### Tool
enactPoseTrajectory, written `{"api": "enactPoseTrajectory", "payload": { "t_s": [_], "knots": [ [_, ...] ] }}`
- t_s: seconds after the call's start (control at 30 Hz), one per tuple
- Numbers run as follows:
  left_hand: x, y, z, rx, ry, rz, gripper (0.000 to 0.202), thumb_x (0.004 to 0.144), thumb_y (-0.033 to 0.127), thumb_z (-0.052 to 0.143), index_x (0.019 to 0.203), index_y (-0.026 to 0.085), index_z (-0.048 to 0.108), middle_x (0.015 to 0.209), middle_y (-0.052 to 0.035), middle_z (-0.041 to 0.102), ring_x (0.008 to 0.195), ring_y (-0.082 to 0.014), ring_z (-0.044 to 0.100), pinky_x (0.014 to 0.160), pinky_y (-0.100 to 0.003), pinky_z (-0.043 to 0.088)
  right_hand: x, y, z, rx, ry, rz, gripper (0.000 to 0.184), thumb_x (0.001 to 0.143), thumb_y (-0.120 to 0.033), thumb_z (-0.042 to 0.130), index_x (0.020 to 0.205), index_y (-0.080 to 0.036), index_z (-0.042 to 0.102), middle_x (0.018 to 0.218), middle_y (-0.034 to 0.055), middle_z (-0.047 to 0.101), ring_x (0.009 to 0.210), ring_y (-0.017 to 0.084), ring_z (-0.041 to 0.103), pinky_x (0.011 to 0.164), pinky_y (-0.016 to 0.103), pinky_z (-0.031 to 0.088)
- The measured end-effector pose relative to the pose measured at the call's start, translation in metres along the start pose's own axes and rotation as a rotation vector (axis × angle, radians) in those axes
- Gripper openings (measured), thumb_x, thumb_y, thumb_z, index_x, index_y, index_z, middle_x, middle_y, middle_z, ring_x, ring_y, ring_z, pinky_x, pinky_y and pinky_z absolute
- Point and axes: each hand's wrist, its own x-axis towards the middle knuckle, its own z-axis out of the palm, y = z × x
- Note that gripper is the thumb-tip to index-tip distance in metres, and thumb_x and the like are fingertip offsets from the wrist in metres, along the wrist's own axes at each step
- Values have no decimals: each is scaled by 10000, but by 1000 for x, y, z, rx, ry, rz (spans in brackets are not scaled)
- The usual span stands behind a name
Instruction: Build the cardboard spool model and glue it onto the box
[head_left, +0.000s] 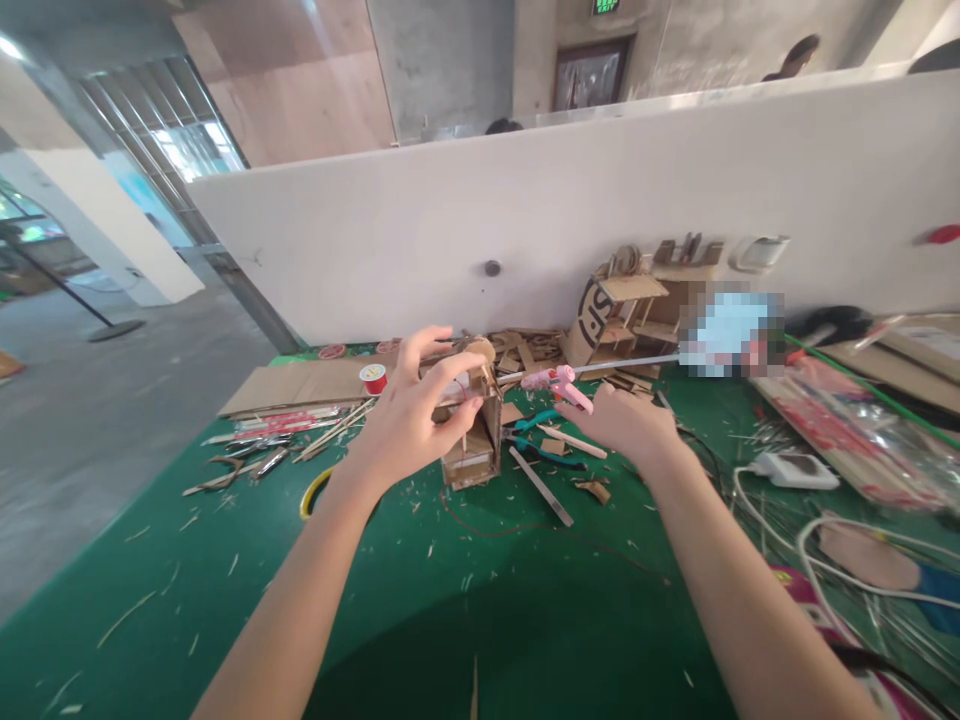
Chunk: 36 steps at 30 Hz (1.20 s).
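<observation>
My left hand (420, 415) is raised in front of a small cardboard structure (474, 455). Its fingers are spread and curved, thumb and forefinger apart, partly hiding the structure's top. My right hand (626, 425) is closed at the handle of a pink glue gun (559, 383); its fingertips are partly hidden. The gun's nozzle points left at the structure, and a long pale glue stick (630, 362) sticks out behind it. Teal-handled pliers (536, 422) and a flat metal strip (541, 487) lie between my hands. A thin red wire (487, 533) trails across the green table.
Behind stands a larger cardboard model (619, 315) against a white partition (420, 240). A red spool (373, 378), cardboard sheet (292, 385) and yellow ring (311, 492) lie on the left. White cables (806, 545), a white adapter (799, 470) and packaged sticks (847, 440) occupy the right.
</observation>
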Motion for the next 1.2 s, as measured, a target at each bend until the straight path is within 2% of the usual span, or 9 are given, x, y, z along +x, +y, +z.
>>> {"api": "enactPoseTrajectory", "payload": {
  "t_s": [0.13,0.27,0.43,0.7,0.83,0.97,1.07,1.13,1.2],
  "knots": [
    [1,-1,-3,-1,8,-12,473,865,188,612,1275,313,412,1365,-107,341,1246,-268,477,1013,-518,463,9,-9,28,-1,183,-24,548,907,-574,401,1100,-101,599,1137,239,641,1103,414,570,811,484,444],
    [2,-2,-4,56,3,-11,442,879,203,606,1274,315,440,1362,-104,355,1261,-264,466,1007,-485,479,17,-12,43,33,254,-55,402,989,-385,261,1116,-139,552,1077,180,671,1035,330,611,836,431,419],
    [1,1,-1,65,-9,-28,438,884,199,599,1274,329,447,1370,-97,362,1297,-279,439,1036,-517,452,28,-11,53,95,289,-127,466,928,-473,431,1231,-119,451,1052,163,679,1004,315,607,797,371,414],
    [3,3,-2,-110,-16,-126,368,868,135,548,1198,285,486,1424,-86,367,1372,-250,355,1118,-504,362,50,-8,72,212,317,-228,342,942,-284,390,1090,-53,595,1122,236,631,1133,330,517,972,409,345],
    [5,2,-2,-147,-16,-123,364,851,142,559,1182,277,489,1426,-94,379,1370,-267,358,1108,-525,363,50,-7,49,318,365,-206,389,940,-289,360,1103,-33,603,1098,251,637,1080,329,560,925,399,404],
    [6,4,0,-157,9,-136,306,866,220,596,1154,273,507,1407,-99,399,1356,-269,376,1079,-513,399,34,-6,3,470,407,-195,453,933,-367,349,1260,-104,523,1052,164,672,917,267,640,777,348,487],
    [7,5,1,-136,41,-142,255,876,237,597,1118,269,522,1379,-94,430,1326,-258,419,1060,-504,416,12,-4,-32,880,334,-270,328,872,-378,443,1061,-172,614,770,68,683,651,219,635,613,335,500],
    [8,6,1,-125,42,-136,243,879,226,592,1109,264,525,1364,-94,446,1322,-249,423,1075,-503,395,-5,0,-52,1020,261,-381,188,842,-360,514,842,-205,620,659,33,648,625,202,620,551,305,485],
    [8,5,0,-136,31,-126,241,879,216,589,1107,260,527,1360,-97,447,1323,-243,421,1086,-495,381,-21,7,-68,1010,188,-502,350,877,-413,510,582,-224,532,512,17,564,617,180,599,569,283,480]
  ]
}}
